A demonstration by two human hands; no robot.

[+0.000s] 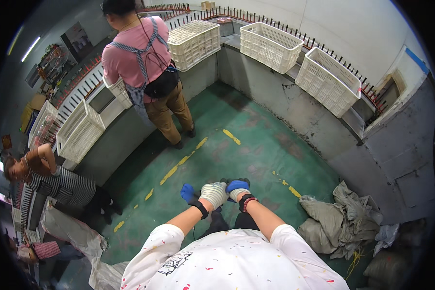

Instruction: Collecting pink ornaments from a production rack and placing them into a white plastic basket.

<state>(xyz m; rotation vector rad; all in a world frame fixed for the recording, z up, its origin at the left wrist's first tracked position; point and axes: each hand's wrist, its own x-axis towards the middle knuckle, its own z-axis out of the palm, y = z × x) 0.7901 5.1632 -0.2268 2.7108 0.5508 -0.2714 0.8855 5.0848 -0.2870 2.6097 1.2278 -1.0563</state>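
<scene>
Meeting in front of the body, the left hand and the right hand are seen gloved in white knit with blue palms and fingertips. The fingers of both are curled narrow and pressed against each other; whether anything is held between them cannot be told. A black band is worn on the left wrist, a black band and a red bead bracelet on the right.

Below the hands lies a green floor marked with worn yellow dashes. Just right of the right hand, a heap of grey sacks is slumped against a grey wall. To the left, a white sack lies on the floor.

Far ahead of the hands, a curved grey counter is lined with 5 white lattice crates; what is inside them cannot be made out. A person in a pink shirt and checked apron is standing at that counter, back turned. Another person in a striped top is bent over at the far left.
</scene>
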